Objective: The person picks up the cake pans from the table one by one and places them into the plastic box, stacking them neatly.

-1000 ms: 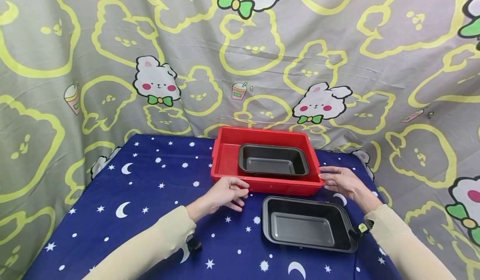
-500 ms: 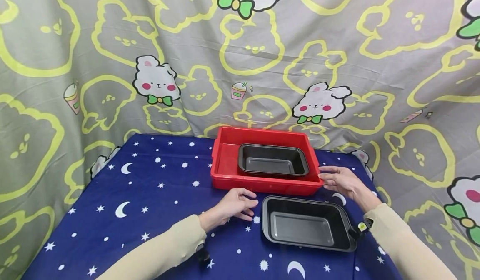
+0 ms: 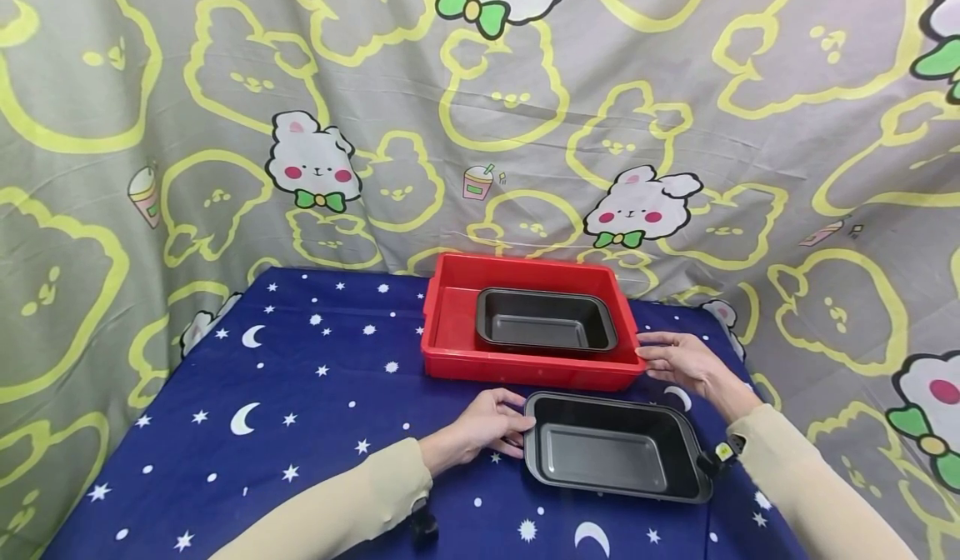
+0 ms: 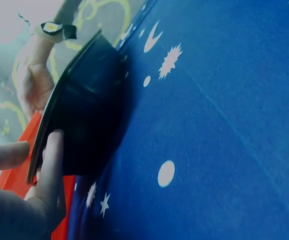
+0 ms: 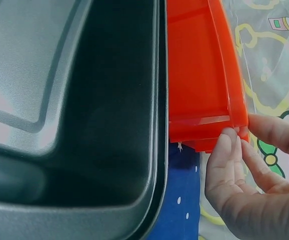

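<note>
A dark loaf pan (image 3: 615,447) stands on the blue star-printed cloth, in front of a red plastic tray (image 3: 465,367). My left hand (image 3: 483,427) grips the pan's left rim, thumb above and fingers against the outer wall; in the left wrist view the pan's side (image 4: 84,110) rises beside the fingers (image 4: 53,155). At the tray's near right corner, my right hand (image 3: 686,364) pinches the rim; in the right wrist view its fingers (image 5: 219,165) meet the red corner. Inside the tray sits a second dark loaf pan (image 3: 547,322), slightly smaller in view.
The blue cloth (image 3: 285,460) covers the table and stretches widely to the left. Behind it hangs a grey curtain (image 3: 405,110) with yellow outlines and white rabbit prints. The right forearm (image 3: 810,477) passes close by the near pan's right end.
My left hand has moved right and toward me, from the red tray's front edge to the near loaf pan's left rim. The right hand, tray and both pans stay in place.
</note>
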Demonstrator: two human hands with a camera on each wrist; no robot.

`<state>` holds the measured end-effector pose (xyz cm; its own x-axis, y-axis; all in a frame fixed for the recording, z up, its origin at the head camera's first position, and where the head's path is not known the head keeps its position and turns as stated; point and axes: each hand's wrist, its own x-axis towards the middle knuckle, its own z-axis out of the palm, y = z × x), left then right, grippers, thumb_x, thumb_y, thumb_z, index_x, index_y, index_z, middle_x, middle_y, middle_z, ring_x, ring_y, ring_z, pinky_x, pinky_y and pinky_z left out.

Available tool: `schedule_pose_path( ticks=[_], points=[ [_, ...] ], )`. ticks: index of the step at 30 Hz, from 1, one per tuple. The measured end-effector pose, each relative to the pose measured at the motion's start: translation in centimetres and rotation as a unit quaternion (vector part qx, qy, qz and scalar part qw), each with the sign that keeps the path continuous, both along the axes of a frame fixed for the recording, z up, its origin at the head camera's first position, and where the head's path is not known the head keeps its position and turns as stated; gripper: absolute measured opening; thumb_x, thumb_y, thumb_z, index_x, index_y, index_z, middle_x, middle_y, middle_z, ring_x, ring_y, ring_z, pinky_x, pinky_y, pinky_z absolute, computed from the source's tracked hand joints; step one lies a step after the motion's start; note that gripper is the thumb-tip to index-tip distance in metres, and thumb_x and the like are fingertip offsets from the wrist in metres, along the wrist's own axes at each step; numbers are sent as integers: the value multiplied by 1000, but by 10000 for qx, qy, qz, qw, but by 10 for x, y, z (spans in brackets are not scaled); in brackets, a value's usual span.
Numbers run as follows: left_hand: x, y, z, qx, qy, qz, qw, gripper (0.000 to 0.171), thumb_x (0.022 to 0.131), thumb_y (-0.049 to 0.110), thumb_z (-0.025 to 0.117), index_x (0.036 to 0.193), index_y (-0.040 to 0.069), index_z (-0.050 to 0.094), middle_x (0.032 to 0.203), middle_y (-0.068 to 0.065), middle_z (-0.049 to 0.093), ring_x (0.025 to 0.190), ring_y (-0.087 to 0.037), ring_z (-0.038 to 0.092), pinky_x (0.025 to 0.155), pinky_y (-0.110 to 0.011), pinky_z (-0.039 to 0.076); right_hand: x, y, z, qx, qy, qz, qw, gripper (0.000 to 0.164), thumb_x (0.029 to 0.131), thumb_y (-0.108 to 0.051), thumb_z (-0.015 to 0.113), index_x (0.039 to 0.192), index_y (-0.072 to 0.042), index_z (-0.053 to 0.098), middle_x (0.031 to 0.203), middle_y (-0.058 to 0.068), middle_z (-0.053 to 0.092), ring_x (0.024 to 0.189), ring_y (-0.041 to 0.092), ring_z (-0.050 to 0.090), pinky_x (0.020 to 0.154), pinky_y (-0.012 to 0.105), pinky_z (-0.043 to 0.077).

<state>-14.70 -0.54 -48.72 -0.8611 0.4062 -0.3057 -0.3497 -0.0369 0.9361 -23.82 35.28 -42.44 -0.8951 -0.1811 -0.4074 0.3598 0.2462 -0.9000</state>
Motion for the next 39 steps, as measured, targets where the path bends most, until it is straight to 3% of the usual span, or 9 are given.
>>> schedule_pose_path(
  ticks=[8, 20, 39],
  points=[
    [2, 9, -2, -65, -7, 139, 9999, 40, 91, -2, 75, 123, -4, 52, 95, -12, 73, 67, -12, 65, 62, -39, 68, -1, 2, -1, -76, 29, 31, 10000, 62, 104, -11, 66, 155, 10, 38, 93, -9, 80, 80, 7, 77, 80, 24, 66],
    [2, 14, -2, -35, -112, 222, 9997, 38, 88, -8, 74, 117, 0, 50, 90, -13, 72, 68, -11, 68, 61, -38, 67, 1, 1, -1, 11, 36, 21, 10000, 68, 103, -13, 68, 156, 11, 34, 94, -8, 80, 81, 7, 77, 82, 26, 66],
    [3, 7, -3, -153, -28, 202, 9997, 37, 87, -8, 75, 116, 0, 52, 90, -10, 73, 67, -11, 68, 58, -36, 66, -1, -1, 0, 140, 75, 35, 9999, 69, 103, -13, 68, 157, 11, 33, 94, -10, 79, 81, 6, 77, 83, 26, 66]
  ],
)
